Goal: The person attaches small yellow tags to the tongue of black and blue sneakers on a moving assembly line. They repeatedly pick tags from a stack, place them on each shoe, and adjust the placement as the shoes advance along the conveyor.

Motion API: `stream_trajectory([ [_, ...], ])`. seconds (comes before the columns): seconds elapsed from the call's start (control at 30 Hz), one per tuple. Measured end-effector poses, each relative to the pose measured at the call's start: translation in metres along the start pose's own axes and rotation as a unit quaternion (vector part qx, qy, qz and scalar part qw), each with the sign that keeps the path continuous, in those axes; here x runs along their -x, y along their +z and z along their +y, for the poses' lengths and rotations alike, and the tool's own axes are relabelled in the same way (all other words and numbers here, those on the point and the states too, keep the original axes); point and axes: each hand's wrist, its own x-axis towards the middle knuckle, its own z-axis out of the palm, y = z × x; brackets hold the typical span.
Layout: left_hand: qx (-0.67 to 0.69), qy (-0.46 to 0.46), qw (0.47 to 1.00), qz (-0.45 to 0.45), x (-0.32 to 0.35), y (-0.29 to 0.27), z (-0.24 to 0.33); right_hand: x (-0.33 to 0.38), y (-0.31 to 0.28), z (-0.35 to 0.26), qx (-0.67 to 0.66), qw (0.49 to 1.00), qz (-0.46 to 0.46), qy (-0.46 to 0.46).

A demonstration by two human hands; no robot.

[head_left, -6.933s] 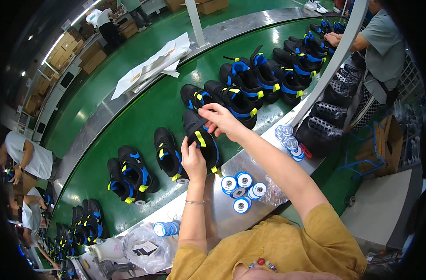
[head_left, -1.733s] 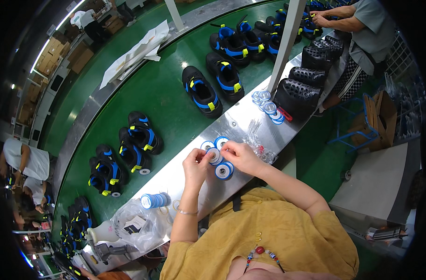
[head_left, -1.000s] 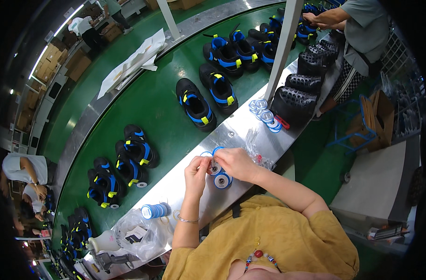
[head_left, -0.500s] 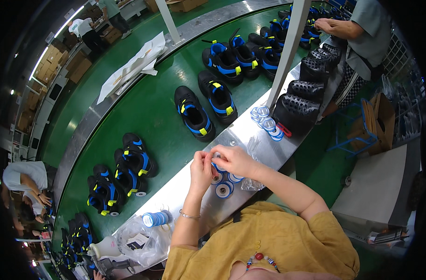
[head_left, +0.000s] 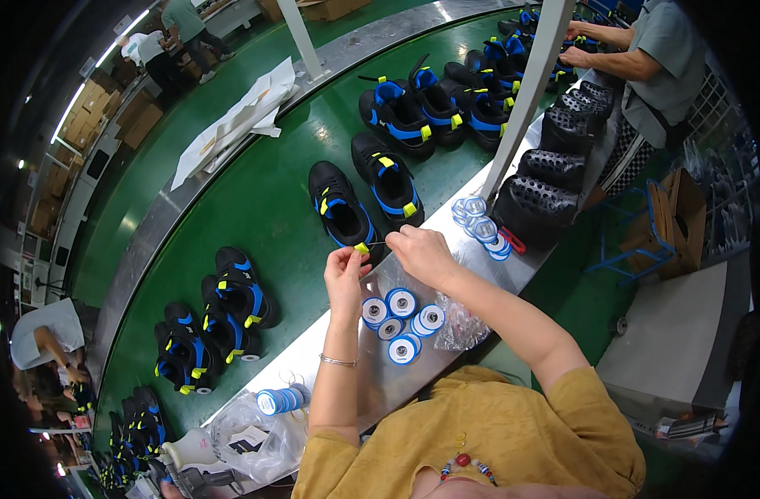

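Fingers (head_left: 344,259), now off blue-rimmed white discs (head_left: 402,300), pinch yellow heel tab (head_left: 361,248) (left) and thin string (head_left: 377,243) (right); lower-left clear plastic bag (head_left: 280,453) holds white card (head_left: 250,437).

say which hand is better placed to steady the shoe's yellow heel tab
Probably the left hand: it is right at the yellow heel tab of the black-and-blue shoe, while the right hand sits farther right, pinching a thin cord.

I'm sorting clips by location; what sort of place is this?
Likely a shoe factory: many black-and-blue sneakers stand on a curved green conveyor, round tags lie beside it, and a co-worker stands farther along.
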Motion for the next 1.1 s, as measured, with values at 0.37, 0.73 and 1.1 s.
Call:
stream_trajectory([
  [0.37, 0.022, -0.029, 0.999, 0.018, -0.004, -0.011, -0.002, -0.022, 0.011, -0.013, 0.017, 0.993, -0.109, -0.044],
  [0.73, -0.189, 0.229, 0.954, -0.02, 0.01, 0.02, 0.025, -0.03, -0.005, -0.022, -0.352, 0.935, -0.033, 0.016],
  [1.1, -0.172, 0.133, 0.976, -0.034, 0.008, 0.015, 0.027, -0.032, 0.007, -0.004, -0.548, 0.81, -0.098, 0.186],
])
